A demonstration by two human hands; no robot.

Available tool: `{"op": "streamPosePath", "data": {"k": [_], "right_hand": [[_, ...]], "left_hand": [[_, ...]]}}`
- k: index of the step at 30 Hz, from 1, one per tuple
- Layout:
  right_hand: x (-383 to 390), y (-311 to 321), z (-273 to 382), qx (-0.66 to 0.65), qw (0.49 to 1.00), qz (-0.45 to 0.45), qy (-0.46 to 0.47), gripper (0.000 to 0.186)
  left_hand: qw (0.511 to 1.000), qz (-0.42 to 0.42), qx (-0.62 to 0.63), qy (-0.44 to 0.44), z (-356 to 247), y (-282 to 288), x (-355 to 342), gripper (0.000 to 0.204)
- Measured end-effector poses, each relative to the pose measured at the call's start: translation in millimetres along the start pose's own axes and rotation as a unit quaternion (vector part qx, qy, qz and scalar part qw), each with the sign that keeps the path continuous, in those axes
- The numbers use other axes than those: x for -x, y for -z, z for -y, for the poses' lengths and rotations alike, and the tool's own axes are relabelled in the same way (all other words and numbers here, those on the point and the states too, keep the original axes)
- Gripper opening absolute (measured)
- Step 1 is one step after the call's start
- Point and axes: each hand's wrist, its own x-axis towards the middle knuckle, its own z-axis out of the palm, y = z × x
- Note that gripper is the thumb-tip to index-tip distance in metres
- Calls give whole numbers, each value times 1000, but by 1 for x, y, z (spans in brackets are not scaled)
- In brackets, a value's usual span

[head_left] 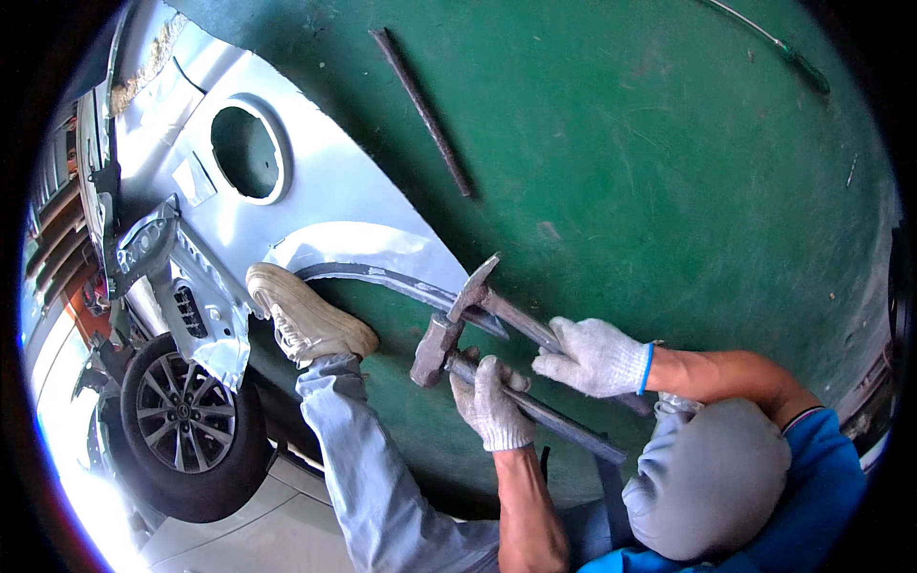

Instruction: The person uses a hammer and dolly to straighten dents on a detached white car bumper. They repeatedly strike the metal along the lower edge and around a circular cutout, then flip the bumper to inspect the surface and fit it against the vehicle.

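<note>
The floor (611,153) is green, the broad sheet-metal panel (330,186) at left silver-grey, the block-headed metal hammer (546,413) dull grey, the right knitted glove (597,361) white with blue-edged cuff.

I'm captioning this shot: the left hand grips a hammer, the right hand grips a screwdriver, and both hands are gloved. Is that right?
Not quite: the right-hand tool is wrong. The head view shows the right hand gripping a second hammer. The left hand does grip a hammer, and both hands are gloved.

harsh glare (86,492) bleaches the lower left, edges fisheye-bent.
</note>
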Motion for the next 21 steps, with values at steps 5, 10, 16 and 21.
{"op": "streamPosePath", "data": {"k": [5, 10, 16, 21], "right_hand": [[-14, 20, 22, -114, 987, -112, 26, 41], [-13, 7, 9, -6, 998, -34, 45, 40], [-17, 15, 18, -15, 1000, -22, 14, 47], [-21, 30, 32, -96, 993, -72, 22, 40]], "left_hand": [[1000, 1, 13, 10, -4, 3, -4, 41], [1000, -3, 12, 14, -6, 2, -7, 39], [1000, 0, 8, 10, -9, -5, -7, 38], [1000, -8, 24, 3, -12, -10, -7, 37]]}}
